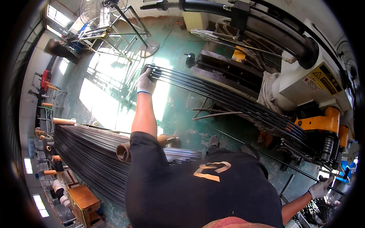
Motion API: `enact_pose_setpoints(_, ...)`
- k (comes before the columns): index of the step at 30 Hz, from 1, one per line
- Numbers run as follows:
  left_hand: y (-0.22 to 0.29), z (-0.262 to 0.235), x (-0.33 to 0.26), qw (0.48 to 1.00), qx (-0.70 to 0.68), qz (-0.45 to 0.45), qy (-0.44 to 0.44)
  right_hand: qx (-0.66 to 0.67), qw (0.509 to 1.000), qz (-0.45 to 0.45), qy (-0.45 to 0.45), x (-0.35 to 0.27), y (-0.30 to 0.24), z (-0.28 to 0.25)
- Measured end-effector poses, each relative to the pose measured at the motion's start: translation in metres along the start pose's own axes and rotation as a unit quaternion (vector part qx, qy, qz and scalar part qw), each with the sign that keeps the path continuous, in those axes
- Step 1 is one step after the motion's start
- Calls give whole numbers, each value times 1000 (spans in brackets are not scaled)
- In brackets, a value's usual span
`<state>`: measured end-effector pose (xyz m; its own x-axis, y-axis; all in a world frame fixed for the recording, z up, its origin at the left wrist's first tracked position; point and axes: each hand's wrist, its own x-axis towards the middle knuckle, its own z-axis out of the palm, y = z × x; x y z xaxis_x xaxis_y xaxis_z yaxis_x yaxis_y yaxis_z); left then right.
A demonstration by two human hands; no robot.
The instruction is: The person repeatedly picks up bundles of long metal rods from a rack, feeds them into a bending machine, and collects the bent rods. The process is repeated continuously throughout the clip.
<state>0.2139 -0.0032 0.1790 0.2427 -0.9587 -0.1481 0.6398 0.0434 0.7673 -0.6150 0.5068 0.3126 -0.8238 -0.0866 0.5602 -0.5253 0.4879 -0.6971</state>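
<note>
My left hand, in a white knit glove with dark fingertips, is closed around the near ends of several long, dark metal tubes. From there the tubes run side by side to the right, their other ends at the orange clamp part of a large machine. My right hand, also gloved, is low at the far right below that machine. Its fingers look spread, next to a long thin rod that slants past it. Whether they touch the rod is hard to make out.
A large bundle of dark tubes lies to my left, with a cardboard roll on it. The white machine body stands at the right. A floor fan is ahead. A wooden cabinet is at lower left.
</note>
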Motion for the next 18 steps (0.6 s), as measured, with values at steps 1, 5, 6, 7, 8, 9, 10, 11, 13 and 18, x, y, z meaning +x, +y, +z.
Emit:
enact_pose_setpoints(1, 0, -1, -1, 1000, 4, -2, 5, -6, 1000, -2, 1, -1, -1, -1)
enact_pose_setpoints(5, 12, 20, -21, 999, 33, -22, -8, 41, 996, 70, 25, -29, -54, -4)
enact_pose_setpoints(6, 15, 17, -22, 999, 33, -27, -18, 29, 997, 68, 15, -29, -51, -6)
enact_pose_setpoints(7, 17, 13, -22, 999, 34, -32, -28, 32, 998, 56, 14, -29, -48, -6)
enact_pose_setpoints(8, 19, 12, -21, 997, 61, -34, -41, 34, 998, 43, 13, -30, -48, -7)
enact_pose_setpoints(9, 22, 9, -21, 994, 91, -43, -37, 37, 999, 31, 12, -32, -48, -7)
enact_pose_setpoints(10, 26, 6, -22, 991, 121, -52, -33, 50, 998, 20, 19, -33, -50, -3)
enact_pose_setpoints(11, 27, 9, -25, 986, 149, -64, -29, 60, 998, 9, 26, -35, -54, -3)
enact_pose_setpoints(13, 29, 10, -23, 981, 171, -78, -47, 40, 998, 45, -12, -25, -36, -11)
enact_pose_setpoints(18, 21, -31, 4, 976, 213, -26, -17, 136, 987, -57, -62, -21, -83, 6)
